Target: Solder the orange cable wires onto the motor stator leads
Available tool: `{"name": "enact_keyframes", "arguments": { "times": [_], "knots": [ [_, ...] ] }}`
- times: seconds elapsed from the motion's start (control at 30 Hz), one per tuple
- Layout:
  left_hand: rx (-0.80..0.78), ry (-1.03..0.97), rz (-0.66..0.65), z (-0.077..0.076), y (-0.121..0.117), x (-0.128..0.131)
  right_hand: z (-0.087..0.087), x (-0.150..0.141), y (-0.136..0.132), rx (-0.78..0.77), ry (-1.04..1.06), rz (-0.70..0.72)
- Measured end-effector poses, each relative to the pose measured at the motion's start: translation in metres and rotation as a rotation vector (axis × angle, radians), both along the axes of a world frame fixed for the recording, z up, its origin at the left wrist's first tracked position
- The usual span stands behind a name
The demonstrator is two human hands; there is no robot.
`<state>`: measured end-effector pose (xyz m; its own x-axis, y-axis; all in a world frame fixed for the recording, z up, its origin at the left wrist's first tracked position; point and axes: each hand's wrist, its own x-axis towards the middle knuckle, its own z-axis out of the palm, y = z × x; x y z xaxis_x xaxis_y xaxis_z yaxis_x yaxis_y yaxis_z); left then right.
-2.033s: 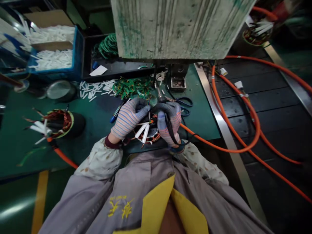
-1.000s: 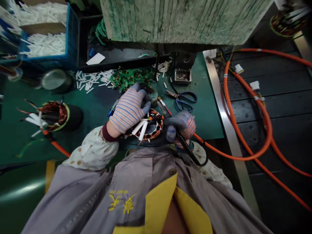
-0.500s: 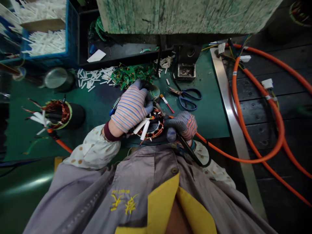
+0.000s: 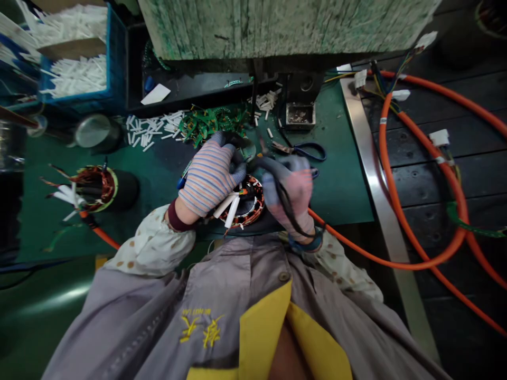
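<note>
My left hand [image 4: 209,178], in a striped glove with dark fingertips, curls over the far left side of a wire-wound motor stator [image 4: 259,203]. Its thumb and fingers close together, but what they pinch is hidden. White sleeves [image 4: 233,211] on the leads stick out of the stator towards me. My right hand [image 4: 291,190], smeared by motion, is wrapped around what looks like a soldering iron, its black cord [image 4: 285,203] running back over the wrist. Beyond the fingers a blurred tip [image 4: 261,138] points away from me. A round greenish dish [image 4: 249,152] lies between the hands.
Green circuit boards [image 4: 209,124] and white tubes [image 4: 146,128] lie heaped behind. Scissors [image 4: 309,151] and a small metal tray [image 4: 301,115] are at right. Another stator [image 4: 106,187] stands left. Orange cable [image 4: 386,200] coils over the right edge; a blue bin [image 4: 114,68] stands back left.
My right hand has lifted and swung away from me, turning the iron's tip towards the back of the bench. My left hand stays nearly in place at the stator.
</note>
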<state>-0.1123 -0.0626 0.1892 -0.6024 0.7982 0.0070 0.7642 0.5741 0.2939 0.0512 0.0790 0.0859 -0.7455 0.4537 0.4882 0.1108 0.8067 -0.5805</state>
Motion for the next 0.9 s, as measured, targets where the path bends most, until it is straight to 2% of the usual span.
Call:
{"name": "enact_keyframes", "arguments": {
  "times": [0.13, 0.27, 0.43, 0.53, 0.67, 0.77, 0.9],
  "knots": [
    [0.055, -0.001, -0.005, -0.003, -0.002, 0.000, 0.026, -0.018, 0.000, 0.056, -0.041, 0.051],
    [0.063, -0.029, 0.000, -0.003, -0.003, -0.001, 0.034, -0.014, 0.001, 0.105, -0.050, 0.062],
    [0.088, -0.093, -0.018, 0.000, -0.006, -0.006, 0.018, -0.014, -0.005, 0.148, -0.046, -0.002],
    [0.120, -0.108, 0.004, -0.002, -0.006, -0.008, 0.002, -0.003, -0.010, 0.165, 0.065, -0.026],
    [0.101, -0.102, -0.008, 0.000, -0.006, -0.011, -0.008, 0.025, -0.006, 0.182, 0.162, 0.128],
    [0.058, -0.103, -0.042, 0.004, -0.006, -0.016, -0.008, 0.035, 0.000, 0.186, 0.064, 0.203],
    [-0.007, -0.075, -0.073, 0.008, -0.004, -0.018, -0.008, 0.031, 0.002, 0.134, -0.036, 0.229]
  ]
}}
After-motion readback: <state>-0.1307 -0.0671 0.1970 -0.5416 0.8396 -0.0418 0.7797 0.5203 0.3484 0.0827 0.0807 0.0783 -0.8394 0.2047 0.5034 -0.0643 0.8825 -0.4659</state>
